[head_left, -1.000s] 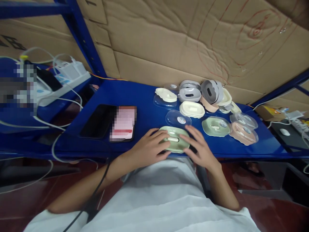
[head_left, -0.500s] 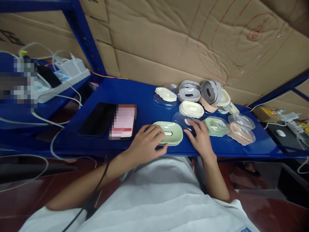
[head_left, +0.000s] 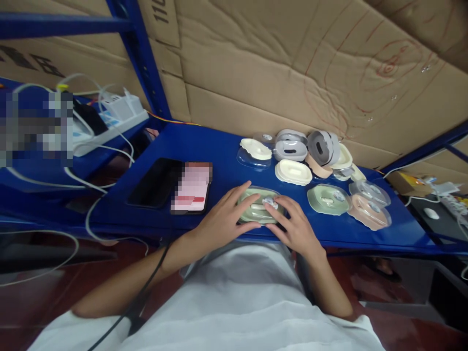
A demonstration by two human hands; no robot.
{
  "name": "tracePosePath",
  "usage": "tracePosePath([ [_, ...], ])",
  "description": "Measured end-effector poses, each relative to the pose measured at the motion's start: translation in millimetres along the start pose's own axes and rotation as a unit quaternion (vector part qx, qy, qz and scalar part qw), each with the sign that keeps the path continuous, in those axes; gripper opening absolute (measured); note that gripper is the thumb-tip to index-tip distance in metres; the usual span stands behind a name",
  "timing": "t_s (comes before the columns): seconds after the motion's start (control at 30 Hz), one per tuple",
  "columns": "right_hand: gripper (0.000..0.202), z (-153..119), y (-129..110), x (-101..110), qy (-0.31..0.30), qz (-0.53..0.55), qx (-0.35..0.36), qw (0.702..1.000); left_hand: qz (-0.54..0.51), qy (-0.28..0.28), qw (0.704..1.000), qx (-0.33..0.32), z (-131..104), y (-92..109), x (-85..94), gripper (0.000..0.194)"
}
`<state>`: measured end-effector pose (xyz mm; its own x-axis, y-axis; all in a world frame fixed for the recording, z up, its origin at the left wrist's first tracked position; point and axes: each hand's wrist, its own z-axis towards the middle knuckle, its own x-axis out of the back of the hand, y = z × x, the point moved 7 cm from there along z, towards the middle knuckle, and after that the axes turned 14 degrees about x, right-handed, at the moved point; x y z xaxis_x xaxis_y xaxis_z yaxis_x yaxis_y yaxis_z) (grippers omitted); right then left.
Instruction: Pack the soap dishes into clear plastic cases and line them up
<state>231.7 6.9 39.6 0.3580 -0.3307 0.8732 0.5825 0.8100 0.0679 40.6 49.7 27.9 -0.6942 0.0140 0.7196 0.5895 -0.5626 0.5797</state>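
A green oval dish (head_left: pixel 258 212) lies near the front edge of the blue table, with a clear plastic lid (head_left: pixel 270 201) bearing a round sticker over it. My left hand (head_left: pixel 227 214) rests at the dish's left side, fingers spread over its rim. At the right side, my right hand (head_left: pixel 297 225) touches the lid with parted fingers. Another green dish (head_left: pixel 328 200) with a clear cover sits to the right, beside a covered peach dish (head_left: pixel 370 212). A cream dish (head_left: pixel 293 172) stands just behind.
Grey dishes (head_left: pixel 290 150) and more cream ones stand along the cardboard wall (head_left: pixel 248 87). To the left lie a phone (head_left: pixel 192 187) and a dark flat device (head_left: pixel 155 181). A power strip (head_left: pixel 127 122) with cables is at far left.
My right hand has moved left with the clear lid, which now lies over the green dish. My left hand's fingers have spread from their earlier curl. The view has shifted slightly.
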Motion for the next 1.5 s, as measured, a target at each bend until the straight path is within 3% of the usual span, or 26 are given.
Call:
tracePosePath([
  [0.23,0.066,4,-6,-1,0.002,0.023,0.027,0.999,-0.032,-0.031,0.997,0.070,1,-11,-2.9,0.070],
  [0.4,0.066,2,-2,3,0.032,0.052,0.003,0.998,-0.010,-0.031,0.998,0.057,2,-11,-5.3,0.076],
  [0.57,0.066,-1,-3,6,0.028,-0.003,0.006,1.000,0.011,-0.045,0.998,0.044,0,-9,-7.0,0.073],
  [0.77,0.066,1,-6,1,0.011,0.008,0.030,0.999,0.009,0.008,0.999,0.053,-3,-12,-4.4,0.068],
  [0.9,0.068,2,-5,1,0.006,0.026,0.012,1.000,0.016,0.010,0.999,0.045,-2,-13,-6.0,0.064],
  [1.07,0.074,-4,10,-4,-0.006,0.106,-0.077,0.991,0.030,-0.019,0.999,0.018,-2,-11,-7.3,0.065],
  [1.2,0.075,-5,9,-2,0.020,0.125,-0.071,0.989,0.027,-0.043,0.999,0.009,-3,-7,-7.6,0.073],
  [1.3,0.076,-18,15,27,0.073,0.062,-0.076,0.993,0.012,-0.041,0.999,0.007,-3,-2,-4.9,0.076],
  [1.37,0.074,-47,36,67,0.120,-0.031,-0.141,0.982,0.007,-0.043,0.999,0.008,-3,-1,-4.1,0.073],
  [1.43,0.072,-102,69,120,0.181,-0.161,-0.255,0.936,0.011,-0.055,0.998,0.007,-3,-1,-5.5,0.069],
  [1.5,0.072,-174,101,172,0.236,-0.282,-0.364,0.856,0.023,-0.064,0.998,-0.001,-4,-1,-7.5,0.063],
])
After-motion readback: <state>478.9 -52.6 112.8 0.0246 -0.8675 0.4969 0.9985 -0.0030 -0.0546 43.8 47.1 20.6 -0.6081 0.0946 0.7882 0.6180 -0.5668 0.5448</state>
